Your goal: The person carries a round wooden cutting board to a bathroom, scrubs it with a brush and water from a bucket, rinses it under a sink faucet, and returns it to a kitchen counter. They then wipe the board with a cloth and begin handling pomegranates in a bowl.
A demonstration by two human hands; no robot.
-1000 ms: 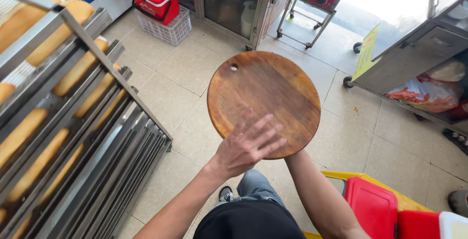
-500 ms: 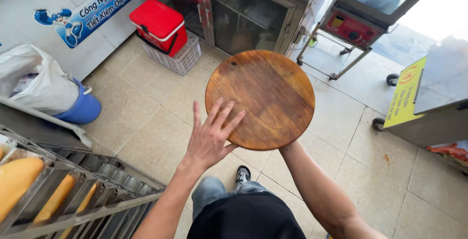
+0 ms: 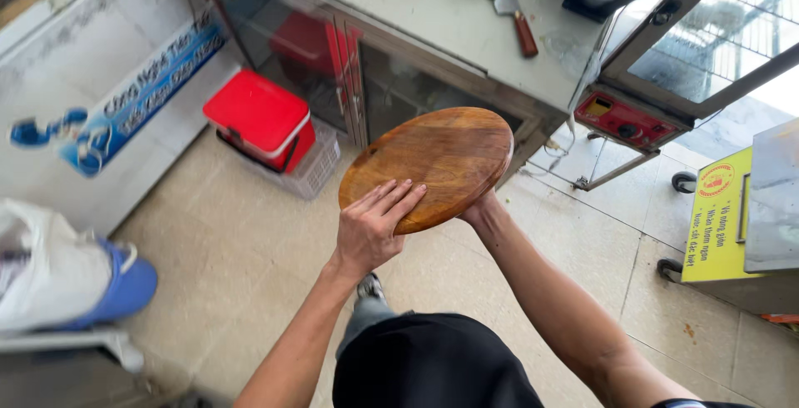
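Tiled floor (image 3: 250,291) lies below. At centre, the round wooden board (image 3: 429,166) is held tilted: left hand (image 3: 374,225) flat, fingers together, at 7 o'clock; right hand (image 3: 487,204) underneath, grip unclear. Board remains unplaced.

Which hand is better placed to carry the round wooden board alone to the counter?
Right, probably. The right hand grips the round wooden board from underneath at its edge, while the left hand only lies flat on top. The counter is just ahead.

The right hand (image 3: 487,204) is mostly hidden under the wooden board (image 3: 429,166).
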